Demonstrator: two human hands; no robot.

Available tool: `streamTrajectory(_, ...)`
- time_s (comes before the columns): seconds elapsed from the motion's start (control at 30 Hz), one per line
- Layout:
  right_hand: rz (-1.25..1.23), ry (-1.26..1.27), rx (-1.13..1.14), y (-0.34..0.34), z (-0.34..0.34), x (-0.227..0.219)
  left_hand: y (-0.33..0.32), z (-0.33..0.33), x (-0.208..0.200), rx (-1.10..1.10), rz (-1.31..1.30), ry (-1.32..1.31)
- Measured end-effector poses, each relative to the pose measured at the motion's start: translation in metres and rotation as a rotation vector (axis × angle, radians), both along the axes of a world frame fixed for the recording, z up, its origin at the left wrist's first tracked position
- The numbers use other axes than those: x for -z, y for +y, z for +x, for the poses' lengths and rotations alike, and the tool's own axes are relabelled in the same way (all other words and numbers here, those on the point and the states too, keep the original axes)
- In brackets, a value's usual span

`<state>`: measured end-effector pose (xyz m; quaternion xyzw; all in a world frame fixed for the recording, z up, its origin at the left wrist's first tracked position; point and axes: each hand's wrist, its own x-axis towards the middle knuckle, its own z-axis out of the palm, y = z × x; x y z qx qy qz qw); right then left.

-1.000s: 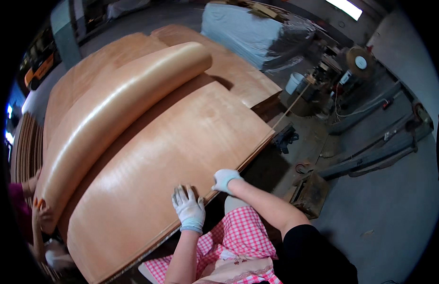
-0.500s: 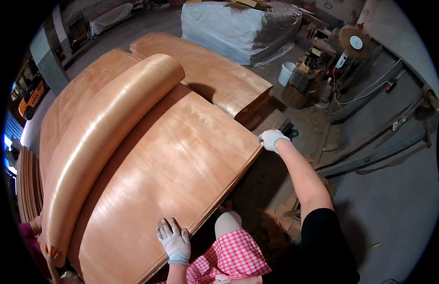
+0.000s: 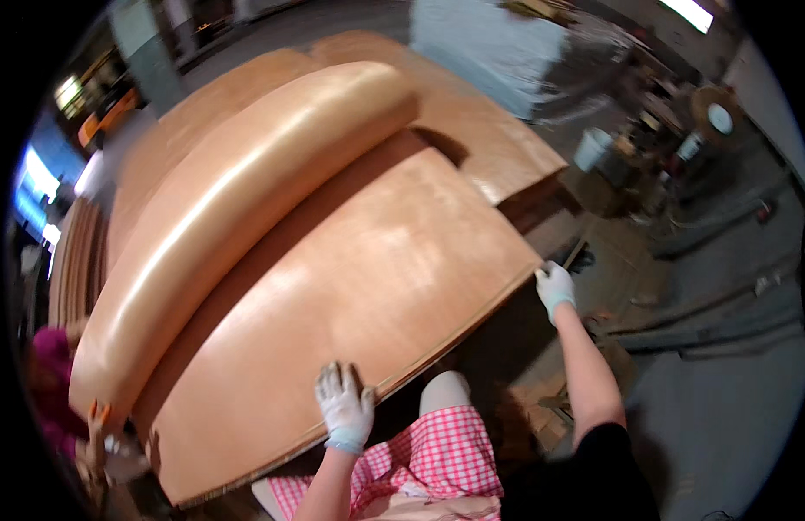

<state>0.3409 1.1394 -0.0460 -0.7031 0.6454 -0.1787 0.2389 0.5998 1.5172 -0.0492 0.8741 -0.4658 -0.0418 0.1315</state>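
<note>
A large thin wooden veneer sheet (image 3: 350, 295) lies on top of a stack in front of me. My left hand (image 3: 343, 406), in a white glove, rests palm down on its near edge with fingers spread. At the sheet's far right corner my right hand (image 3: 555, 286), also gloved, grips the edge. Part of the sheet is curled back into a long rolled fold (image 3: 237, 217) running across the stack.
Another person's hand and pink sleeve (image 3: 63, 382) are at the left end of the sheet. A second veneer stack (image 3: 472, 130) lies behind. A covered pile (image 3: 498, 43), a white bucket (image 3: 592, 148) and cluttered equipment stand on the concrete floor at right.
My right hand has stayed at the sheet's right corner after reaching out from near my left. My left hand stays on the near edge. The view has shifted closer.
</note>
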Motion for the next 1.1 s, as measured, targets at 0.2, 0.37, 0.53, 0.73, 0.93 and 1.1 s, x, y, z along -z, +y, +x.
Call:
streamTrajectory(0.2,-0.106,-0.292,-0.551,0.164,0.062,-0.039,0.008,-0.033,-0.025,0.04,-0.503,0.327)
streamTrajectory(0.37,0.214,-0.591,-0.94,0.306,0.118,-0.099,0.047,-0.038,-0.067,0.058,-0.761,0.474)
streamTrajectory(0.53,0.486,-0.749,-1.036,0.377,0.138,-0.113,0.106,-0.039,-0.066,-0.025,-0.982,0.859)
streamTrajectory(0.73,0.624,-0.688,-1.123,0.416,0.165,-0.121,0.149,-0.031,-0.045,-0.21,-1.14,1.112)
streamTrajectory(0.93,0.608,-0.524,-1.168,0.426,0.169,-0.103,0.169,-0.034,-0.033,-0.358,-1.207,1.396)
streamTrajectory(1.1,0.121,0.017,-1.258,0.398,0.171,-0.131,0.19,-0.018,-0.018,-0.5,-1.333,1.225)
